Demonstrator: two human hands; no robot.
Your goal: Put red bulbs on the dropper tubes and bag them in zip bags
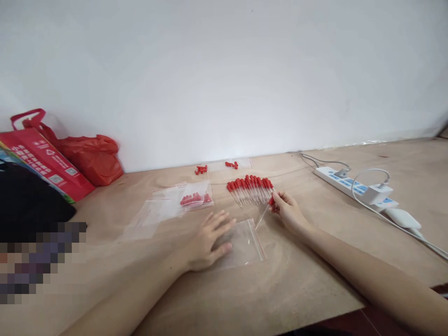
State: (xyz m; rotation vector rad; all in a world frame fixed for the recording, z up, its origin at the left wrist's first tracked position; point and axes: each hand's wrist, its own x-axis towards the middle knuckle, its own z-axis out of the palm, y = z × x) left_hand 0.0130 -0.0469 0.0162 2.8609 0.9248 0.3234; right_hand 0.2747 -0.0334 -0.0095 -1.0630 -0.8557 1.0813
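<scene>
My right hand (285, 208) pinches a dropper (263, 216) by its red rubber bulb, the clear tube pointing down and left. The tube's tip is at the edge of a clear zip bag (241, 245) lying flat on the table. On that bag's left part rests my left hand (212, 240), fingers spread, holding nothing. Just beyond my hands, a row of red-bulbed droppers (250, 189) lies side by side, bulbs toward the wall. Left of the row, a zip bag (196, 198) has several red bulbs in or under it.
More clear zip bags (150, 217) overlap at the left. Loose red bulbs (201, 170) lie near the wall. At right is a white power strip (350, 184) with plugs and cables. Red bags (94, 158) and a black item (28, 200) stand far left.
</scene>
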